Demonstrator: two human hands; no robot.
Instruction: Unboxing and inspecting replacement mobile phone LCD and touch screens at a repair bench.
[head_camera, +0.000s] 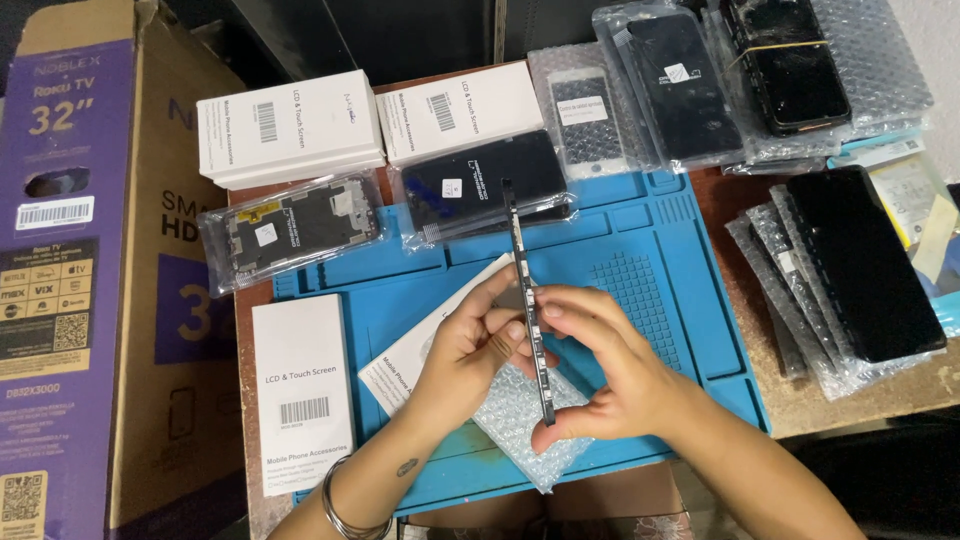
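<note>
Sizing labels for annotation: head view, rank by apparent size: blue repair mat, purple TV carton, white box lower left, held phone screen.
1. blue repair mat
2. purple TV carton, partly cropped, so unsure against the mat
3. white box
4. phone screen, edge-on

a blue work mat (640, 250) covers the middle of the wooden bench (800, 405). two white boxes (290, 125) (460, 105) lie side by side along the far edge, a third white box (300, 390) at the mat's near left. bagged phone screens (300, 225) (480, 185) rest just before the far boxes. more screens in bubble wrap (850, 270) are stacked at the right. a tall cardboard carton (110, 250) stands left of the bench.
</note>
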